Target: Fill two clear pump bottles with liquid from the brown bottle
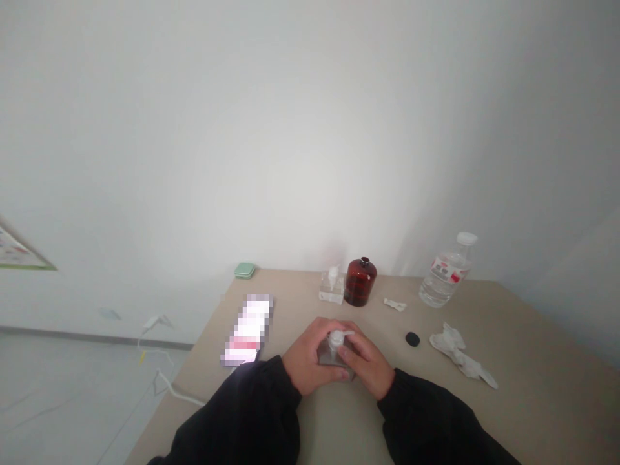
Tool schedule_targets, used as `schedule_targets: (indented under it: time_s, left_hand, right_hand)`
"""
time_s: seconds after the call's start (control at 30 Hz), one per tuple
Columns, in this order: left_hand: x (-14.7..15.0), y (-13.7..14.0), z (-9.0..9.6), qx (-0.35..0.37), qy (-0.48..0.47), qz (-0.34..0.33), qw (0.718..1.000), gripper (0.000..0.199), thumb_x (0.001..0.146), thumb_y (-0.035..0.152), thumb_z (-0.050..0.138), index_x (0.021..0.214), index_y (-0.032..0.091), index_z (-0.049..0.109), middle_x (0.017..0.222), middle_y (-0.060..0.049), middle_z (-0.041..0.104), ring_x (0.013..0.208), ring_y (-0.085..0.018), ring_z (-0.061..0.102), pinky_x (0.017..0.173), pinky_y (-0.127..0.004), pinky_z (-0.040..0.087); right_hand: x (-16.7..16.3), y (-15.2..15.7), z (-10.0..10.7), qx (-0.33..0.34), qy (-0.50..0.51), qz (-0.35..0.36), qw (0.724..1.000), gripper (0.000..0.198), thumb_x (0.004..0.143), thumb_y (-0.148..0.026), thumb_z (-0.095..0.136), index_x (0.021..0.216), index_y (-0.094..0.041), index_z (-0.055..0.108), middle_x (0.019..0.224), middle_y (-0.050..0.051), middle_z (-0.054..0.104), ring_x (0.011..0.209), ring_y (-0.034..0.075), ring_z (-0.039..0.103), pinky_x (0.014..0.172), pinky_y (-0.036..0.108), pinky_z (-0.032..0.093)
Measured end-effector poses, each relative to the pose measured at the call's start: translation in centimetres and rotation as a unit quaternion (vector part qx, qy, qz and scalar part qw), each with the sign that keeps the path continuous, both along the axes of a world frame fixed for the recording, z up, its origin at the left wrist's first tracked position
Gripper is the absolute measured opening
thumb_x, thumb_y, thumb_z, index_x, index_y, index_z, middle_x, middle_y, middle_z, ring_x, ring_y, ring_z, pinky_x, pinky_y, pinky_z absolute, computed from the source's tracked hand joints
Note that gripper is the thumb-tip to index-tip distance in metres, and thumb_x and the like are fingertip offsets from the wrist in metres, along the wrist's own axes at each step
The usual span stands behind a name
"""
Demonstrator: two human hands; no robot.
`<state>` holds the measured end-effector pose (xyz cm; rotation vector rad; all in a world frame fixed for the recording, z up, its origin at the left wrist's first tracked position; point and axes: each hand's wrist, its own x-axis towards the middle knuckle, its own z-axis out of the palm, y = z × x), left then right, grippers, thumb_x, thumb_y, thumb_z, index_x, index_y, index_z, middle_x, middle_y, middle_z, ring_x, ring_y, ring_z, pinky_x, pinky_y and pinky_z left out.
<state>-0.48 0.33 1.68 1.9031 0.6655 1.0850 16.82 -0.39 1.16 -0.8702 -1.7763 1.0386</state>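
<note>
Between my two hands, near the middle of the table, is a clear pump bottle (327,352) with a white pump head (336,338). My left hand (308,359) wraps around the bottle's left side, thumb along its front. From the right, my right hand (367,363) closes on the upper part, with its fingers at the pump head and nozzle. Part of the bottle is hidden behind my fingers. Beyond my hands stands a brown-red bottle (360,283) with an uncovered neck. Beside it sits a clear square container (332,288) with a white pump-like top.
A lit phone (249,329) lies at left, a white cable (181,395) below it. A green case (245,270) sits at the back left corner. Rightward are a water bottle (444,274), a black round cap (413,339), crumpled tissue (460,355) and a smaller tissue piece (395,304).
</note>
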Motion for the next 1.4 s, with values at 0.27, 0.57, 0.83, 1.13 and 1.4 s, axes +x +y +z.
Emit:
schedule_targets:
  time_s: [0.27,0.57,0.83,1.13,1.4]
  left_hand:
    - [0.05,0.01,0.09,-0.004,0.000,-0.001,1.000,0.066,0.062,0.021,0.082,0.121,0.022,0.053,0.114,-0.006,0.055,0.105,-0.024,0.054,0.093,-0.036,0.043]
    - [0.03,0.08,-0.08,-0.007,-0.001,0.000,1.000,0.067,0.062,0.022,0.082,0.122,0.024,0.052,0.115,-0.005,0.055,0.105,-0.024,0.054,0.094,-0.035,0.042]
    - [-0.01,0.01,0.10,-0.003,0.001,-0.006,1.000,0.065,0.063,0.024,0.082,0.121,0.022,0.053,0.114,-0.006,0.055,0.105,-0.025,0.054,0.094,-0.036,0.042]
    - [0.05,0.15,0.12,0.005,0.001,-0.003,1.000,0.066,0.062,0.021,0.082,0.121,0.023,0.052,0.114,-0.005,0.055,0.106,-0.024,0.054,0.094,-0.036,0.042]
    - [0.01,0.16,-0.11,0.007,-0.003,-0.006,1.000,0.066,0.063,0.022,0.082,0.122,0.022,0.052,0.115,-0.006,0.055,0.107,-0.025,0.053,0.096,-0.037,0.042]
  right_hand:
    - [-0.01,0.17,-0.25,-0.002,0.002,0.003,1.000,0.039,0.087,-0.052,0.053,0.108,-0.019,0.061,0.107,0.009,0.054,0.104,0.026,0.053,0.091,0.040,0.043]
    - [-0.08,-0.13,0.04,-0.002,-0.017,-0.006,1.000,0.039,0.091,-0.052,0.045,0.099,-0.018,0.063,0.104,0.009,0.054,0.099,0.024,0.054,0.088,0.039,0.043]
    - [0.05,0.11,-0.03,0.000,-0.008,0.001,1.000,0.041,0.088,-0.053,0.050,0.107,-0.019,0.062,0.108,0.009,0.055,0.106,0.026,0.053,0.093,0.041,0.042]
    - [0.05,0.24,-0.52,0.004,0.004,0.002,1.000,0.036,0.089,-0.049,0.052,0.109,-0.021,0.062,0.108,0.009,0.055,0.105,0.025,0.054,0.092,0.040,0.044]
    - [0.01,0.13,-0.37,-0.002,0.001,0.003,1.000,0.037,0.088,-0.051,0.052,0.108,-0.021,0.062,0.107,0.008,0.055,0.104,0.025,0.054,0.091,0.040,0.044]
